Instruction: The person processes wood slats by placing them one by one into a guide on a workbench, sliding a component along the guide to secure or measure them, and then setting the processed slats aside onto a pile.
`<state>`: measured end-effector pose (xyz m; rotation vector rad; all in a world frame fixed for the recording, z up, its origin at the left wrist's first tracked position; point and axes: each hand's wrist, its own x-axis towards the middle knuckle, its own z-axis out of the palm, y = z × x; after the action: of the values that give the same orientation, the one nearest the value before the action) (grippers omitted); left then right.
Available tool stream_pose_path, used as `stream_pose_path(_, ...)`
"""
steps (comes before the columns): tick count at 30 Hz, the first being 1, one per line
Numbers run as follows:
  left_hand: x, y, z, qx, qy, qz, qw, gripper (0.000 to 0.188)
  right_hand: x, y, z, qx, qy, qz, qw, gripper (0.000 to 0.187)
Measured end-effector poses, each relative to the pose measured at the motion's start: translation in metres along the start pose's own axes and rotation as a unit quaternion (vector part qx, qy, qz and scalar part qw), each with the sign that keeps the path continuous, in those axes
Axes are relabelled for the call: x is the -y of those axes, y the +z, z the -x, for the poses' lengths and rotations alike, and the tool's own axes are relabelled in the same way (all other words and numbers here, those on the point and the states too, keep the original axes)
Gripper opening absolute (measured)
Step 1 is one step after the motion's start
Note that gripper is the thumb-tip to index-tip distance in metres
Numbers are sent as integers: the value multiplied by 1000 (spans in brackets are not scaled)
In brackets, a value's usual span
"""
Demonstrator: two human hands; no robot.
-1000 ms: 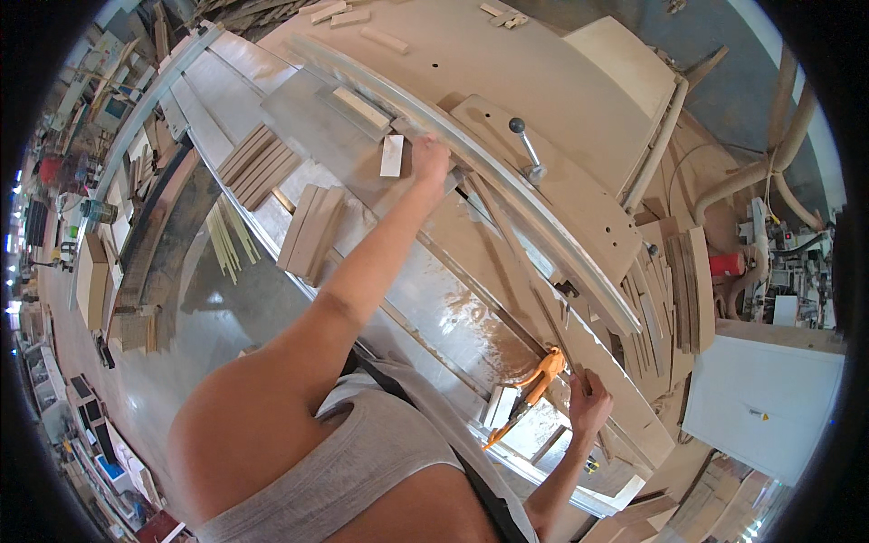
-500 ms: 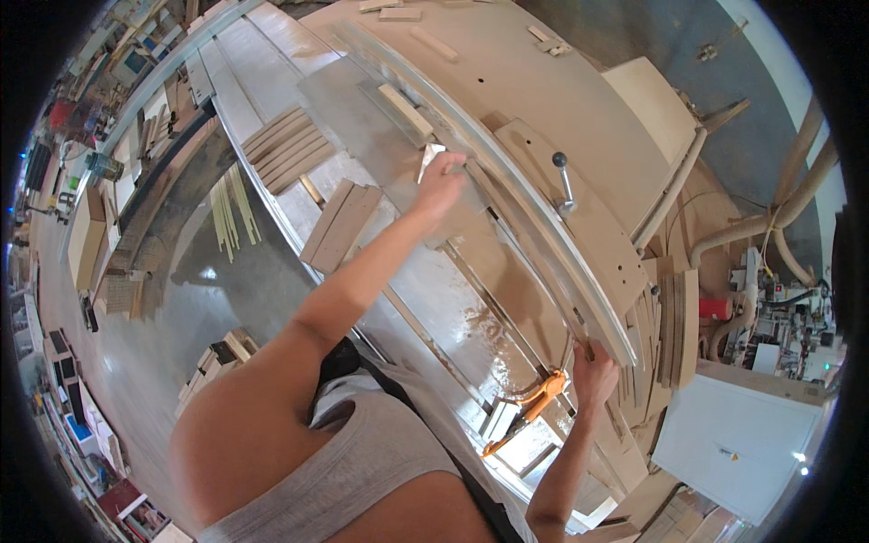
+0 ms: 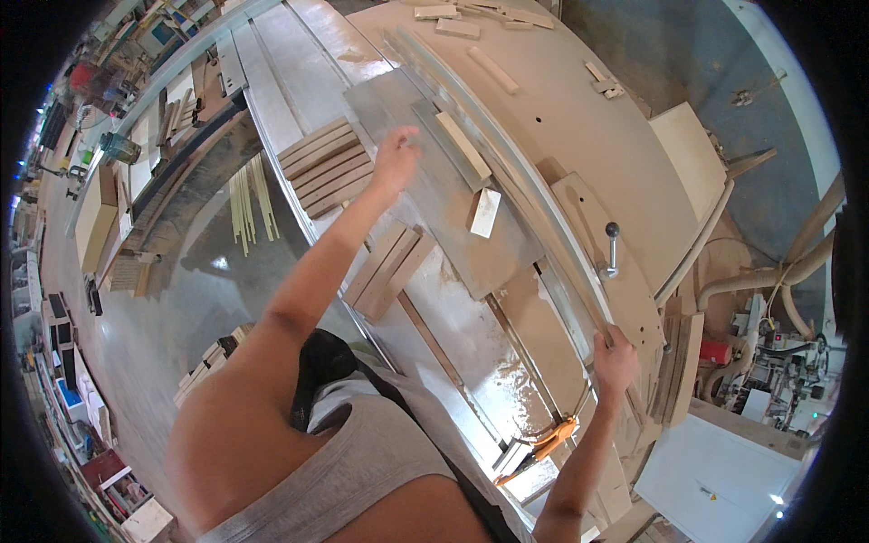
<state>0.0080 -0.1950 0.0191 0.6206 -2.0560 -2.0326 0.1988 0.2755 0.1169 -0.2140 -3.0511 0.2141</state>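
My left hand [image 3: 396, 161] hangs over the sliding metal table [image 3: 312, 41], fingers loosely curved with nothing visible in them. Beside it lies a row of brown wooden strips [image 3: 326, 167]. A short pale block [image 3: 485, 214] rests on a grey metal plate [image 3: 385, 95], near the end of a pale wooden strip [image 3: 463, 145] that lies along the long metal fence [image 3: 552, 217]. My right hand [image 3: 616, 362] is closed around the near end of the fence; its fingertips are partly hidden. More brown strips [image 3: 389, 271] sit closer to me, below my left forearm.
An orange clamp [image 3: 552, 439] is fixed at the table's near end. Beyond the fence, a crank with a black knob [image 3: 612, 231] stands on a dusty brown surface with wood offcuts [image 3: 457, 29]. A white cabinet [image 3: 715, 471] and hoses [image 3: 751, 281] are at right.
My left hand has moved left, away from the pale block, which now lies uncovered. My right hand has shifted slightly up along the fence. The view has turned a little.
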Motion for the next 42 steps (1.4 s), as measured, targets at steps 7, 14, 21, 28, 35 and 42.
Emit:
stream_pose_path(7,33,-3,-170,-33,56,-187,980,40,77,6,-82,25,-36,1,999,23)
stream_pose_path(14,30,20,-275,-95,1,-415,905,48,157,7,-127,51,-20,22,998,20)
stream_pose_path(21,38,26,-314,-110,-44,-428,896,53,113,4,-64,-7,20,-86,996,22)
stream_pose_path(28,21,22,-308,-49,58,-157,985,35,77,-11,34,-37,109,-108,987,23)
stream_pose_path(35,-25,88,-141,134,331,-143,923,36,55,-29,132,-91,220,-208,949,13)
stream_pose_path(42,16,157,66,355,340,-423,761,37,8,-21,226,-121,270,-193,936,25)
